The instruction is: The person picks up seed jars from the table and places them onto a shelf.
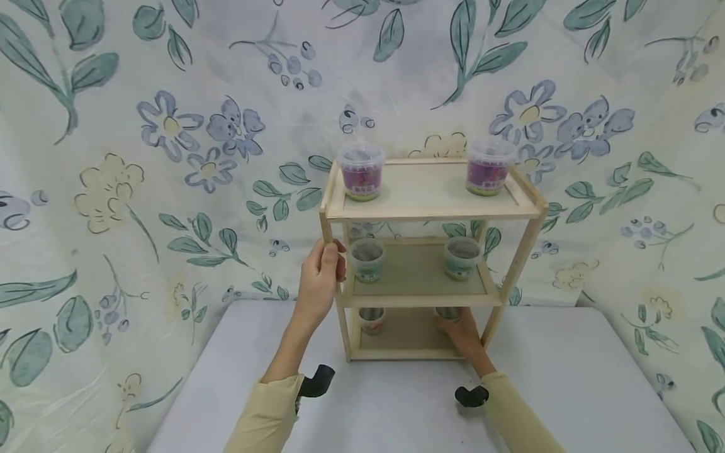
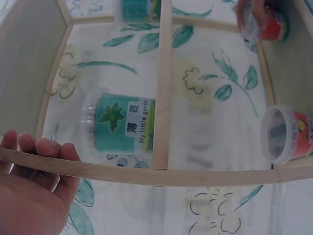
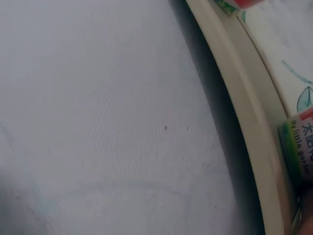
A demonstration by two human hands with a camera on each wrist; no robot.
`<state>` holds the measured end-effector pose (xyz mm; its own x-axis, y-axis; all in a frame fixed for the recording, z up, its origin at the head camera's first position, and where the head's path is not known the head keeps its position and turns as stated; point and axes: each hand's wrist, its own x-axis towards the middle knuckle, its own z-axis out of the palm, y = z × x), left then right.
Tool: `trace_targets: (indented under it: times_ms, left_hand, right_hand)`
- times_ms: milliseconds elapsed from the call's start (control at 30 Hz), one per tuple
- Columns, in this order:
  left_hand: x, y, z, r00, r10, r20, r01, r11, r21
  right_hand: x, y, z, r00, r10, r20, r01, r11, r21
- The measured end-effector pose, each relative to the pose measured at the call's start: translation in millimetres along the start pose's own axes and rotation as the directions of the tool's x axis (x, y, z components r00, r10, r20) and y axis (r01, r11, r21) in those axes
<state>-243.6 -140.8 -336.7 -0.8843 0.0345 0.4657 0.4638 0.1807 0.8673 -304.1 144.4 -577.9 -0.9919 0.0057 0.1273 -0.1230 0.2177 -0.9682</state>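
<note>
A three-tier wooden shelf rack (image 1: 416, 301) stands on the white table. My left hand (image 1: 318, 277) grips its left front post, the fingers curling round the wood (image 2: 117, 171) in the left wrist view. On the bottom tier, my right hand (image 1: 466, 333) holds a clear plastic cup (image 1: 449, 313) with a red label at the right side; the rack and hand partly hide it. Another red-labelled cup (image 1: 371, 324) sits at the bottom left. Two green-labelled cups, left (image 1: 368, 269) and right (image 1: 461, 261), stand on the middle tier.
Two purple-labelled cups, left (image 1: 362, 179) and right (image 1: 488, 176), stand on the top tier. Flowered cloth (image 1: 226, 189) hangs behind and beside the table (image 1: 566, 377). Black wrist mounts (image 1: 317, 381) sit at both sleeves.
</note>
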Motion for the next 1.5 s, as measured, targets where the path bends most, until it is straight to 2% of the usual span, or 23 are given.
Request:
trace_targets:
  times_ms: [167,633,867,1000,1333,1500]
  left_hand:
    - [5.7,-24.2,-0.2,0.999,0.028,-0.019,-0.028,1.000,-0.002]
    - [6.3,-24.0,-0.3,0.999,0.023,-0.027,-0.023,1.000,-0.003]
    - [4.3,-23.8,-0.5,0.999,-0.032,-0.019,0.032,0.999,-0.008]
    - [4.6,-24.4,-0.1,0.999,-0.044,-0.003,0.044,0.999,-0.012]
    - [4.3,-25.0,0.6,1.000,0.009,-0.021,-0.009,1.000,-0.003]
    - [3.9,-25.2,1.0,0.999,0.023,-0.022,-0.023,1.000,0.000]
  right_hand:
    - [2.7,1,0,1.000,0.005,-0.012,-0.005,1.000,0.010]
    - [1.7,2,1,0.999,0.003,-0.052,-0.004,1.000,-0.006]
    - [-1.6,2,3,0.998,0.018,-0.057,-0.019,1.000,-0.016]
    - [-5.1,1,2,0.997,0.033,-0.071,-0.035,0.999,-0.025]
    - [-4.5,-7,0,0.994,0.053,-0.090,-0.056,0.998,-0.026]
    - [-3.2,-11,-1,0.995,0.057,-0.086,-0.054,0.998,0.031]
